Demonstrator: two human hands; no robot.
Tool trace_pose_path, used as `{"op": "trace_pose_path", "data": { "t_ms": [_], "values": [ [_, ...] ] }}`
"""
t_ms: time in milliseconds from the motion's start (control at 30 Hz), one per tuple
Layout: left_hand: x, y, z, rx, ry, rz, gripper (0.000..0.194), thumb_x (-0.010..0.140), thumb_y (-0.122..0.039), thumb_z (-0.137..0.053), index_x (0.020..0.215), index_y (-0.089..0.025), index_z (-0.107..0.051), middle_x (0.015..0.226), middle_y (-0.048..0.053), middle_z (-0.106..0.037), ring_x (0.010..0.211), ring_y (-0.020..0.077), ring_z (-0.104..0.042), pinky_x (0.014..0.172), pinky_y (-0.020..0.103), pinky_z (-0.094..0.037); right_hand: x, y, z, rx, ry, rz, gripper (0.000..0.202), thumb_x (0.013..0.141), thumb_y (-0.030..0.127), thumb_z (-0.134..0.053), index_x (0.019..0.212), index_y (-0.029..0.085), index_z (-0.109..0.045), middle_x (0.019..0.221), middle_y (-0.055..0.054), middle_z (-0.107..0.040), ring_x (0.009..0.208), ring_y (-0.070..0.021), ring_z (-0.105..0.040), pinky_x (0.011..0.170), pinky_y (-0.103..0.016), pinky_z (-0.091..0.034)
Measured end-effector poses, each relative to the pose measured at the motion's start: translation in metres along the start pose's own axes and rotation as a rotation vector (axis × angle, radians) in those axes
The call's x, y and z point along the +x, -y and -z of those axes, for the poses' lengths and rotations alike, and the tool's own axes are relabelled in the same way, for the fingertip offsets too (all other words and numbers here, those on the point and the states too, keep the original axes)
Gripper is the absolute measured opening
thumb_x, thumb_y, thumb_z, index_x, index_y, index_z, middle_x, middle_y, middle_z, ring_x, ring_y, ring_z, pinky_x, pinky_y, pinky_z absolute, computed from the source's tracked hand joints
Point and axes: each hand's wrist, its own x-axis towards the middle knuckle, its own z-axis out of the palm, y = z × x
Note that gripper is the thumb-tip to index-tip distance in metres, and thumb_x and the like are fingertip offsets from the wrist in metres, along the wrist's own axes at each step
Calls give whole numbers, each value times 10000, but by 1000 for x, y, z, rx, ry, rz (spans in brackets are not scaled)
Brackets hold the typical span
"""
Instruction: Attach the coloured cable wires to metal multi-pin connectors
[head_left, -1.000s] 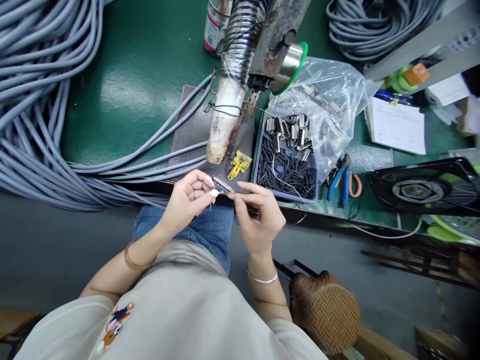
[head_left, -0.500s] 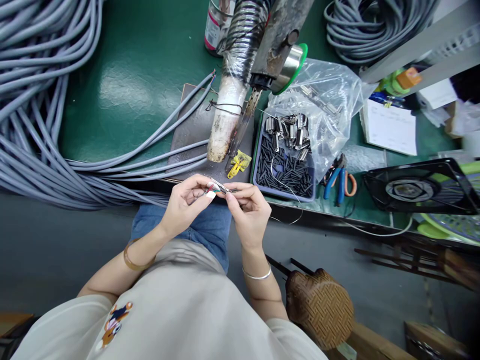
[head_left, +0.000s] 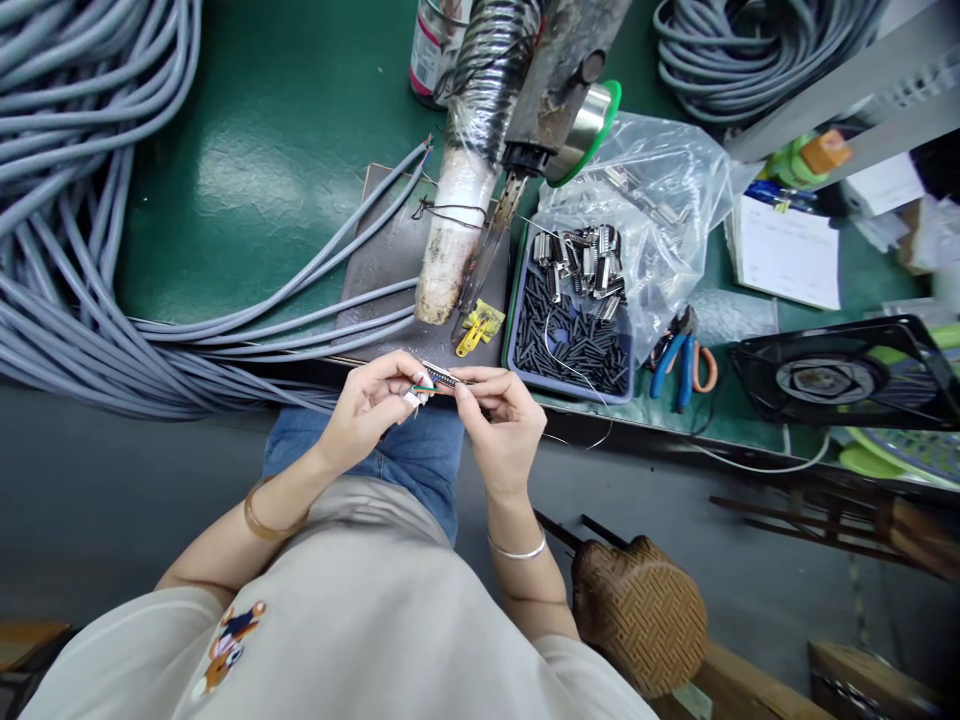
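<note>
Pinching a connector (head_left: 442, 375) in closed grips, left hand (head_left: 370, 402) and right hand (head_left: 504, 420) meet at the bench (head_left: 240, 180) edge. Coloured wires (head_left: 430, 389) run beside it; how many are joined cannot be told. Two cables (head_left: 385, 188) end in bared, unattached wires (head_left: 428, 146); more connectors (head_left: 592, 265) lie in the tray (head_left: 570, 397).

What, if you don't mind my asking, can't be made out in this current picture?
All in the head view:
- Connector: its ends are covered by the left hand and right hand.
- Wires: too small to tell whether they are joined to it.
- Paper: writing too small to read.
- Jar: its top is cut off by the upper edge.
</note>
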Motion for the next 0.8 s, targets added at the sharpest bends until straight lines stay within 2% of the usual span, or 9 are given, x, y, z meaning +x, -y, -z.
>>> {"op": "trace_pose_path", "data": {
  "t_ms": [100,200,333,600,800],
  "values": [
    [2,-1,3,-96,43,38,97,656,-121,-720,743,-152,-749,729,19,-623,554,80,-502,459,181,-375,-3,2,1,-106,-13,104,126,905,186,-686,807,223,-618,982,-35,-783,815,-163,-775,725,-297,-653],
    [3,-2,6,-205,65,90,63,608,-115,-704,650,-146,-739,714,25,-624,498,70,-494,427,189,-355,-7,4,1,-221,-30,312,127,892,121,-688,867,239,-647,997,-27,-791,886,-173,-771,786,-330,-646],
    [3,-5,8,-242,74,100,42,579,-123,-697,591,-150,-728,674,36,-610,483,85,-502,400,201,-326,-10,9,-2,-317,-43,500,224,856,49,-705,930,253,-647,1014,-26,-803,905,-163,-774,787,-299,-634],
    [3,-7,9,-178,70,111,36,551,-168,-731,569,-170,-700,625,31,-596,462,101,-498,385,212,-336,-10,10,-4,-388,-52,567,257,864,65,-696,977,287,-635,1059,-22,-807,906,-183,-789,758,-312,-648],
    [4,-3,13,-108,91,53,153,677,-277,-819,676,-158,-722,706,31,-657,464,75,-533,428,206,-421,-10,9,-2,-440,-80,599,242,862,65,-700,942,285,-640,1057,-19,-808,895,-178,-787,755,-304,-649]
  ]
}}
